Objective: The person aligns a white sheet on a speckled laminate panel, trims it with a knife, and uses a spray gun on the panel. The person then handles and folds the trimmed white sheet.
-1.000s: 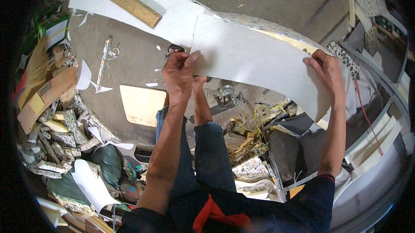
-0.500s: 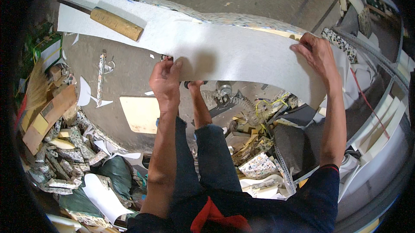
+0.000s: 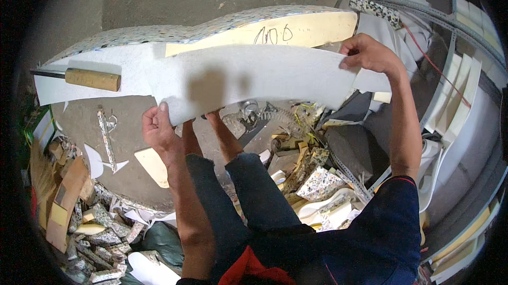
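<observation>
Between my hands a long white sheet [image 3: 275, 71] is held out over a foam workpiece. My left hand [image 3: 160, 127] pinches its lower left corner, thumb on top. At the other end my right hand [image 3: 374, 54] grips the upper right edge between thumb and curled fingers. Behind the sheet, a yellow foam panel [image 3: 317, 27] with handwritten marks is exposed, backed by multicoloured speckled foam [image 3: 143, 32]. A tool with a thick wooden handle [image 3: 93, 79] and a dark, narrow blade rests on the white-covered left part of the workpiece.
Speckled foam offcuts [image 3: 108, 235] are heaped at lower left, near a cream board [image 3: 153, 164]. A metal tool with a clear coiled hose [image 3: 251, 118] lies beyond my knees. More scraps [image 3: 320, 184] and a bent grey frame [image 3: 450, 79] are on the right.
My left hand has shifted left and down with the sheet's corner, and my right hand slightly left. More of the yellow foam shows behind the sheet. The view has also shifted.
</observation>
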Action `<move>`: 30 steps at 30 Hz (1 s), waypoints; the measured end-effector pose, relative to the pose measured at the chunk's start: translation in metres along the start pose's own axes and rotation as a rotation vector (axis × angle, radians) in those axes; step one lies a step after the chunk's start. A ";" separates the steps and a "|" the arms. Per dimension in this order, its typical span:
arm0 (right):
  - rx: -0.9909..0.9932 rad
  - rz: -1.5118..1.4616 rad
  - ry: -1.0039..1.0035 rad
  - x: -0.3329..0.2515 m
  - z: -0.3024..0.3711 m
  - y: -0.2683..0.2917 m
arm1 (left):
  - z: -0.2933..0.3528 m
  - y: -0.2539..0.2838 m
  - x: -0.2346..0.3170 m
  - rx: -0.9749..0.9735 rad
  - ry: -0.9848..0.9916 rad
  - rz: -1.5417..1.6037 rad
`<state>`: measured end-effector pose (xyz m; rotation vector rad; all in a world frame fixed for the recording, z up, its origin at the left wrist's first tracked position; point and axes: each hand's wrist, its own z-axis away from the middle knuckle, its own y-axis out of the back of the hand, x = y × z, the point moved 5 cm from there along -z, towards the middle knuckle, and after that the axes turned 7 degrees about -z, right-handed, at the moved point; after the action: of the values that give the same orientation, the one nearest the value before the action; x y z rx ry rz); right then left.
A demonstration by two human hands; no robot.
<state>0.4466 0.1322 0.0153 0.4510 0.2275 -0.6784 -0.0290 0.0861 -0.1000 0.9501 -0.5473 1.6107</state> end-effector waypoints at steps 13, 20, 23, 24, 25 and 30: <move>0.640 -0.953 0.076 0.083 -0.020 -0.025 | 0.013 0.003 0.002 -0.043 -0.010 -0.032; 0.716 -0.935 0.182 0.086 -0.032 -0.028 | 0.010 0.000 0.008 -0.034 -0.021 0.037; 0.741 -0.927 0.192 0.087 -0.034 -0.023 | 0.008 -0.001 0.009 -0.039 -0.025 0.038; 0.732 -0.919 0.194 0.087 -0.034 -0.023 | 0.007 -0.001 0.010 -0.034 -0.022 0.040; 0.724 -0.938 0.178 0.088 -0.035 -0.023 | 0.006 -0.001 0.009 -0.033 -0.002 0.026; 0.739 -0.888 0.177 0.086 -0.035 -0.020 | 0.002 -0.001 0.013 -0.007 -0.015 -0.085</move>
<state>0.4969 0.0877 -0.0518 1.1469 0.3454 -1.6117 -0.0277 0.0923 -0.0883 0.9681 -0.5161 1.5254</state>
